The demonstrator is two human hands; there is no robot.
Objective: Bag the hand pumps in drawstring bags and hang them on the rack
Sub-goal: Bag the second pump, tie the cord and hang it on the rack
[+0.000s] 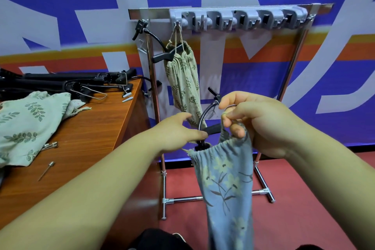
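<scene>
Right hand fingers pinch the blue floral cloth drawstring bag; left hand grip unclear. The black hand pump, protruding at twelve o'clock, may slip out uncinched.

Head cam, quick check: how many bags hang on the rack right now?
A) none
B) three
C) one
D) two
C: only the beige leaf-print bag hangs on the rack, from its leftmost hook. The blue flowered bag is not yet hung, and the right hand pinches its drawstring.
</scene>
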